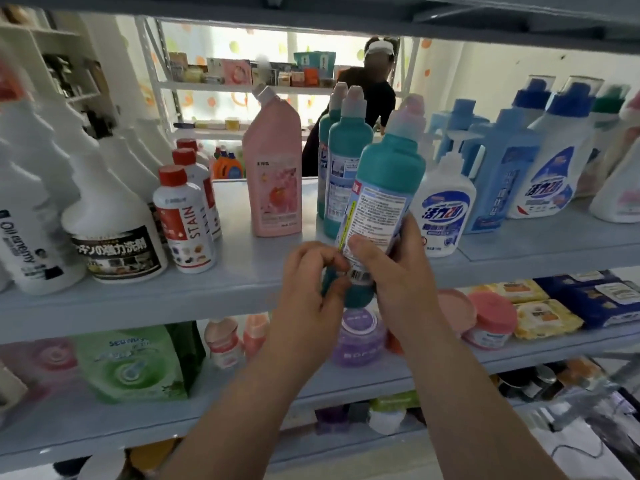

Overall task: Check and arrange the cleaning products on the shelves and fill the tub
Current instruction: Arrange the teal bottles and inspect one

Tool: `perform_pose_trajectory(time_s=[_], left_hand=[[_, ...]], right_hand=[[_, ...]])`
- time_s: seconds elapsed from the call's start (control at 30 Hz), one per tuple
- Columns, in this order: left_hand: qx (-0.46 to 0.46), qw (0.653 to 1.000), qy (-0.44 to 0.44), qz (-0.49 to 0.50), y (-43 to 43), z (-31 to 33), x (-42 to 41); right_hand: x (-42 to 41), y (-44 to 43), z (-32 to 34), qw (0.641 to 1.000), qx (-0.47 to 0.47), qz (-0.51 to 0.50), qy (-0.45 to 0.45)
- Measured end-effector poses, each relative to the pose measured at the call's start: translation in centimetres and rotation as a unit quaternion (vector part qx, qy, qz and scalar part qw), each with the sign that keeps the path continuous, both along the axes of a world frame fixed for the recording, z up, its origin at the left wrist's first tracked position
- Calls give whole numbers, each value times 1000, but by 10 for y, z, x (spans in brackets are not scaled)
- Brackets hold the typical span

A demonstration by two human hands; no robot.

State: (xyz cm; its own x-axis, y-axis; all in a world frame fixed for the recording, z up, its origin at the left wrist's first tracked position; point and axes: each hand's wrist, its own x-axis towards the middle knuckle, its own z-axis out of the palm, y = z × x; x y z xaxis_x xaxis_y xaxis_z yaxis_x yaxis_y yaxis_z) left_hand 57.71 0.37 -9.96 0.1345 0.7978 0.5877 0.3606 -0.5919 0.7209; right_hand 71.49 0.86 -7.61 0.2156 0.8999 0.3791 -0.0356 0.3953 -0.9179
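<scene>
Left hand [308,285], right hand [394,271]: closed grip.

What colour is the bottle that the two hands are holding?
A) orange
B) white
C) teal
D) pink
C: the left hand and the right hand both grip a teal bottle, held tilted in front of the shelf.

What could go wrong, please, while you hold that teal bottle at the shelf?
The teal bottle is tilted and held only near its base by the left hand and right hand, so it might slip and fall past the shelf edge. Its top leans near the white pump bottle and two standing teal bottles; a careless return could topple them.
</scene>
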Motion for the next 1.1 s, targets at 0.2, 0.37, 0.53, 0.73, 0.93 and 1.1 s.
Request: perform_pose_trajectory(time_s=[0.2, 0.37, 0.53, 0.73, 0.93, 1.1], left_hand=[[-29, 931, 352, 90, 55, 10, -25], [-62, 853, 505, 115, 75, 5, -29], [-56, 854, 502, 126, 81, -3, -29], [-29, 864, 483, 139, 81, -8, -29], [5, 865, 484, 135, 75, -15, -30], [39, 872, 469, 133, 54, -27, -23]], right_hand=[[16, 40, 3, 998, 33, -18, -46], [20, 58, -1, 996, 23, -28, -76], [17, 65, -4, 995, 43, -47, -82], [13, 76, -10, 983, 55, -85, -154], [10, 73, -6, 971, 30, -112, -208], [26, 34, -13, 950, -30, -82, -300]])
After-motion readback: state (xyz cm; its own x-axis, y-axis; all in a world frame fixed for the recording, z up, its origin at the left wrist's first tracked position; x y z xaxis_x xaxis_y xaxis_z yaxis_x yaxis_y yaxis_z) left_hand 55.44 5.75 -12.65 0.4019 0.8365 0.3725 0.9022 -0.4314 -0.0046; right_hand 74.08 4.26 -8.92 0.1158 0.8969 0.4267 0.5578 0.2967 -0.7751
